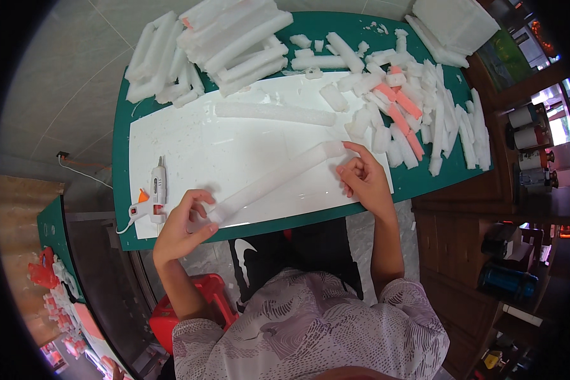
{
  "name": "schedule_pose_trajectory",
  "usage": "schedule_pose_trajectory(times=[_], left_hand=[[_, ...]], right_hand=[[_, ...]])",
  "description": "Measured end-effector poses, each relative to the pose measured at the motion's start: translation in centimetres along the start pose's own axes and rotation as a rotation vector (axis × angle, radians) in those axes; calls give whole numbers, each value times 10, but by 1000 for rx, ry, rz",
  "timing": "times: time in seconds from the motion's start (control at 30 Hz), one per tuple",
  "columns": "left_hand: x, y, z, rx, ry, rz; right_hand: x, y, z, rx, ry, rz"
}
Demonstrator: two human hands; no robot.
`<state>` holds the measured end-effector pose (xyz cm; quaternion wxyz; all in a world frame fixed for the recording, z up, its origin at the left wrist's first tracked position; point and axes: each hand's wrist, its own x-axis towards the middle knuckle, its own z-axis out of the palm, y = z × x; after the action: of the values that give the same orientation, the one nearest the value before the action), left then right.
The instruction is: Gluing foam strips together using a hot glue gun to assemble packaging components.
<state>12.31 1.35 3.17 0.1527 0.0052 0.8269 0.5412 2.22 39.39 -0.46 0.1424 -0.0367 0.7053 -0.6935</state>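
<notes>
A long white foam strip (pixel 272 180) slants across the white board (pixel 190 145) in front of me, a short foam block at each end. My left hand (pixel 187 225) is closed around its near left end, thumb and fingers on either side. At the far right end, my right hand (pixel 366 176) stretches its index finger to touch the end block (pixel 332 149). Its other fingers are loosely curled, and nothing shows between them. Just beyond lies another foam strip (pixel 275 114). A white glue gun (pixel 158 188) with an orange part rests left of my left hand.
Stacked foam strips (pixel 240 44) rise at the back left. Loose white and pink foam pieces (pixel 402 107) heap along the right of the green table (pixel 285 229). A foam block (pixel 456 22) is at the back right. A red stool (pixel 202 294) stands below left.
</notes>
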Motion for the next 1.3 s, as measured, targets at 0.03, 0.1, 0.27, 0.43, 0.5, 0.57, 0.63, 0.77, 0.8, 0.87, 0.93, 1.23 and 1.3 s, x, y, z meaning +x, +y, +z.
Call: schedule_pose_trajectory(times=[0.03, 0.1, 0.27, 0.43, 0.5, 0.57, 0.63, 0.77, 0.8, 0.87, 0.93, 1.23, 1.3], left_hand=[[1, 4, 0, 136, 59, -2], [-2, 10, -1, 167, 115, -6], [-13, 11, 6, 156, 210, 0], [-19, 0, 15, 17, 324, 49], [-22, -4, 19, -16, 347, 54], [-25, -9, 21, -49, 373, 57], [-29, -13, 21, -73, 417, 78], [-32, -10, 22, -88, 451, 68], [-34, -11, 22, -95, 462, 75], [-39, -12, 23, -99, 489, 77], [-50, -16, 26, -157, 581, 81], [-45, -26, -30, 675, 898, 203], [-47, -44, -52, 796, 760, 111]], right_hand=[[2, 0, -1, -39, 17, -21], [5, 0, -1, -77, 37, -42], [9, 3, 2, -130, 56, -84], [12, 1, -2, -163, 67, -89], [14, -1, -5, -176, 66, -97], [15, -6, -6, -203, 69, -97], [18, -5, -7, -233, 66, -142], [23, -11, -15, -336, 47, -195], [25, -16, -17, -334, 34, -199], [30, -31, -20, -514, 36, -264], [33, -48, -17, -603, -26, -313], [14, -35, 58, -578, -246, -713], [9, -30, 101, -516, -429, -642]])
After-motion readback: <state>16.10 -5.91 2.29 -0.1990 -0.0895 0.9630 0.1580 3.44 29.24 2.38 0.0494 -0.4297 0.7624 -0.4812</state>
